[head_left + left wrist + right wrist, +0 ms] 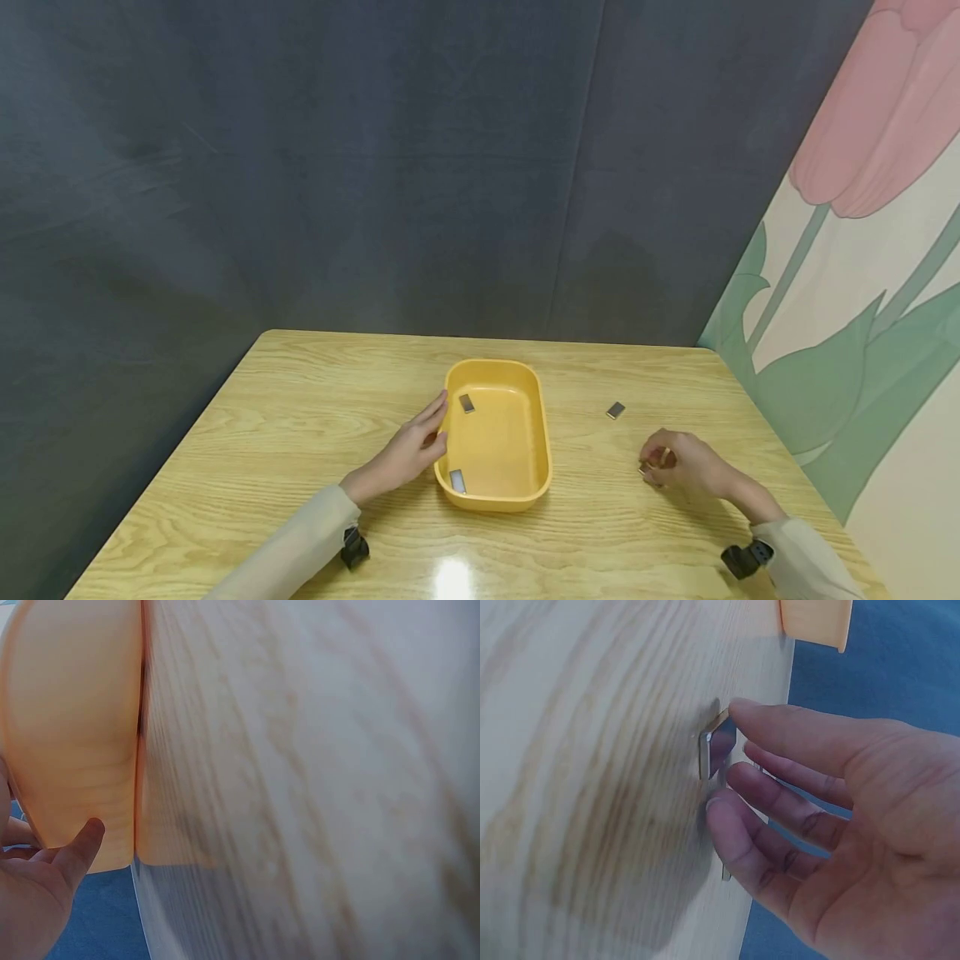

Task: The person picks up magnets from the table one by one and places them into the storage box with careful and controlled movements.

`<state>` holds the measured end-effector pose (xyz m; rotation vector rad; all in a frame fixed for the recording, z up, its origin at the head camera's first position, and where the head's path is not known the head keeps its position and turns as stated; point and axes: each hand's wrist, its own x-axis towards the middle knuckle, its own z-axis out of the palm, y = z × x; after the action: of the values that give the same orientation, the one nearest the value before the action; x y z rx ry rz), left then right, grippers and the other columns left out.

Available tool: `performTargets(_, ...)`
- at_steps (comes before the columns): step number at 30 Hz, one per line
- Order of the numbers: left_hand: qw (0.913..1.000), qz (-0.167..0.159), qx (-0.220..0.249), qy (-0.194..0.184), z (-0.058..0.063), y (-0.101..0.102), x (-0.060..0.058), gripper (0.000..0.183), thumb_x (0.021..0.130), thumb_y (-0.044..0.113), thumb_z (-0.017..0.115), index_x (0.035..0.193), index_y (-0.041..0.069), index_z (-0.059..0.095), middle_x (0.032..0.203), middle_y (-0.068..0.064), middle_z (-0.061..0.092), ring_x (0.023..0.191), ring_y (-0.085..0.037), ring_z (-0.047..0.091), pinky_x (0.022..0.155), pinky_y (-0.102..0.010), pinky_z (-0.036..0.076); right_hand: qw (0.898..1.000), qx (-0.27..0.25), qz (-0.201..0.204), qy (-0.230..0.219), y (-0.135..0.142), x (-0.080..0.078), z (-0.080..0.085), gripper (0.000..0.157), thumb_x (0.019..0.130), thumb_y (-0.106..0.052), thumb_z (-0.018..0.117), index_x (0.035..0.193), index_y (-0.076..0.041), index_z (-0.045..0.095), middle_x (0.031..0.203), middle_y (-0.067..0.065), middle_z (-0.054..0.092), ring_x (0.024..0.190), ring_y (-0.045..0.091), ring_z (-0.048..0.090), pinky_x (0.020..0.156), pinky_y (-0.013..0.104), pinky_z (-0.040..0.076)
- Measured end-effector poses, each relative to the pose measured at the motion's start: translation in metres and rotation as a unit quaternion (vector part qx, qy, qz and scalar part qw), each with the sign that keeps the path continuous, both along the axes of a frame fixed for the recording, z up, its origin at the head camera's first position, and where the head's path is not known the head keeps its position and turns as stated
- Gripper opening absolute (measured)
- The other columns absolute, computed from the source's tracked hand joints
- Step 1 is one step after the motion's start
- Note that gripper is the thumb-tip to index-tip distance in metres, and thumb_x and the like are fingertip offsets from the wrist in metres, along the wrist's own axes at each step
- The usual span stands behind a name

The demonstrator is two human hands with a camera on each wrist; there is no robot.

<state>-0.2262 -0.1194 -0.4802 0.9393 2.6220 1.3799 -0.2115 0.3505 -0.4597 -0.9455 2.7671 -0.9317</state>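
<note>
My left hand [411, 448] rests against the left side of a yellow plastic tub [492, 503]. Its fingers are fairly straight at the rim, and the left wrist view shows the thumb on the tub's outer wall [75, 750]. At the right, my right hand [686, 460] curls thumb and fingers around a small rectangular metal piece [721, 746] at the tabletop. The thumb tip meets one edge of this shiny piece; the contact of the other fingers is partly hidden. Two similar metal pieces lie in the tub, one near the back left [467, 403], another at the front left [457, 481].
Another small metal piece [615, 410] lies on the wooden table [315, 400], behind my right hand. A dark curtain [420, 167] hangs beyond the back edge. A wall with painted tulips [847, 333] borders the table on the right.
</note>
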Motion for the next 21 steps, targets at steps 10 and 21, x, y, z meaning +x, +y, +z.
performTargets(10, 0.9998, 0.004, -0.004, 0.018, -0.0016, -0.0005, 0.0009, 0.056, 0.103, 0.003, 0.049, 0.150, -0.013, 0.024, 0.162, -0.021, 0.010, 0.142, -0.037, 0.027, 0.102, -0.032, 0.046, 1.000, 0.009, 0.017, 0.009, 0.0029, -0.0024, -0.0046, 0.015, 0.083, -0.006, 0.080, 0.092, -0.008, 0.069, 0.084, -0.001, 0.056, 0.072, 0.006, 0.057, 0.056, 0.023, 0.051)
performTargets(21, 0.9998, 0.003, 0.000, 0.019, -0.0016, 0.0005, 0.0009, 0.055, 0.103, 0.002, 0.049, 0.149, -0.014, 0.024, 0.162, -0.022, 0.010, 0.141, -0.037, 0.030, 0.101, -0.031, 0.047, 0.998, 0.044, -0.028, -0.021, -0.0008, -0.0022, -0.0008, 0.011, 0.082, -0.008, 0.080, 0.087, -0.009, 0.070, 0.075, -0.008, 0.057, 0.066, 0.002, 0.049, 0.057, 0.021, 0.045)
